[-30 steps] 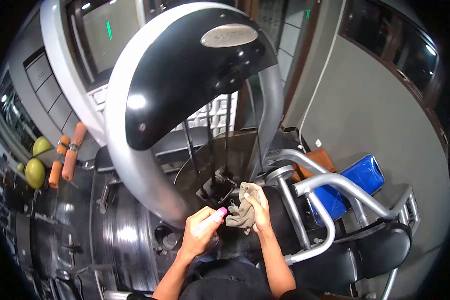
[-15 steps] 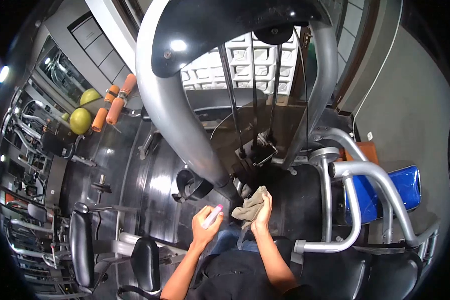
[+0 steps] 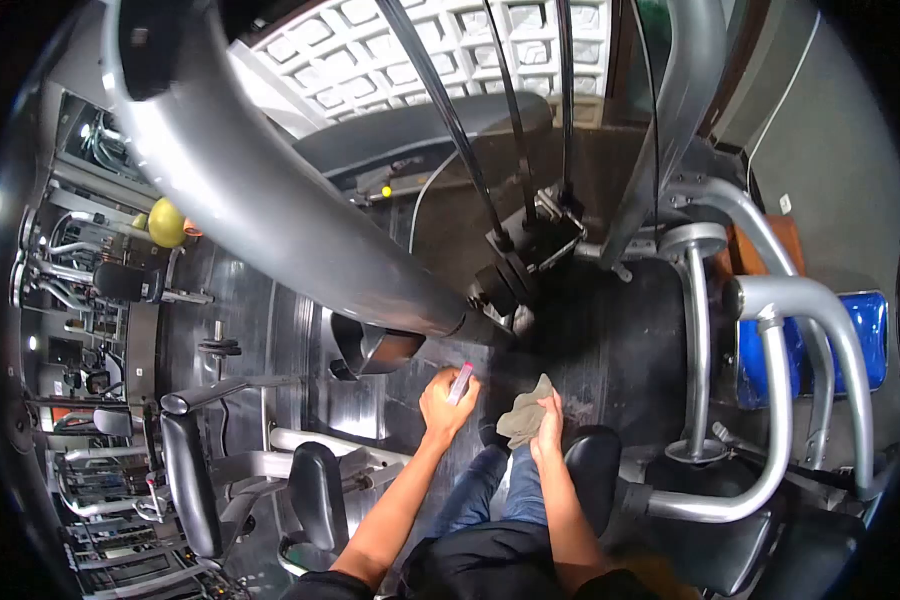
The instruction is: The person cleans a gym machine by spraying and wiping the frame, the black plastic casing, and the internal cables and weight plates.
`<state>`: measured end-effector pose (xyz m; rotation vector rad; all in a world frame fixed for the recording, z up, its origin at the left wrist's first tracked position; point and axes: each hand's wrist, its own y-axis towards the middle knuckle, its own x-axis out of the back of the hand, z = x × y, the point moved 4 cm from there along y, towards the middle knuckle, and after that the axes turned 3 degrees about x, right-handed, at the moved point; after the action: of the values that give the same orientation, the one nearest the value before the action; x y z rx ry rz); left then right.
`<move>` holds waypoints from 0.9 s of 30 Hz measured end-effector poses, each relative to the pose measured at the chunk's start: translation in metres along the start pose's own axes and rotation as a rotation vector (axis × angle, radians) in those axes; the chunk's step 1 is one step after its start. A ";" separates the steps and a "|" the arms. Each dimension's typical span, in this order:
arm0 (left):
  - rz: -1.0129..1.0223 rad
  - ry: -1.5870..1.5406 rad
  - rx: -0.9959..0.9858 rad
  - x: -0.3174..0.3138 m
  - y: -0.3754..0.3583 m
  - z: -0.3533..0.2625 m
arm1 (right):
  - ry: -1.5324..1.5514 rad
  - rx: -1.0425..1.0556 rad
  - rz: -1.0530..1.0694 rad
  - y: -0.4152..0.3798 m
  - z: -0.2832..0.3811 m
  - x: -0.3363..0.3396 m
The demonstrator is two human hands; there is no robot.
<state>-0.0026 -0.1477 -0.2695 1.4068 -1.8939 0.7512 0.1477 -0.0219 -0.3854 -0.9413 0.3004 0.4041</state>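
My left hand (image 3: 437,406) is closed around a small pale bottle (image 3: 459,386) with a pink top, which tilts up and to the right. My right hand (image 3: 549,426) grips a crumpled grey-brown cloth (image 3: 521,417) that hangs out to the left of the fingers. Both hands are in front of my body, a short way apart, and neither touches the machine. Just beyond them rises the thick silver frame tube (image 3: 310,215) of a gym machine. A black cup-shaped holder (image 3: 375,347) is fixed near its lower end.
Dark guide rods (image 3: 440,110) run down to the weight stack (image 3: 530,235). On the right are curved silver handle bars (image 3: 785,400) and a blue padded seat (image 3: 870,340). Black pads (image 3: 316,495) stand at my left, with more gym equipment and a yellow ball (image 3: 166,223) farther off.
My view has moved closer to the machine and turned, so the frame tube looks larger. Both hands now appear farther right, still holding the bottle and the cloth.
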 end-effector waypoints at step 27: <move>0.051 -0.196 0.058 -0.025 0.003 0.053 | -0.047 0.206 0.016 0.142 -0.144 -0.028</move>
<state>-0.0092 -0.1723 -0.3222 1.5204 -2.0791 0.7199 0.0469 -0.0726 -0.5551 -0.7277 0.3008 0.4009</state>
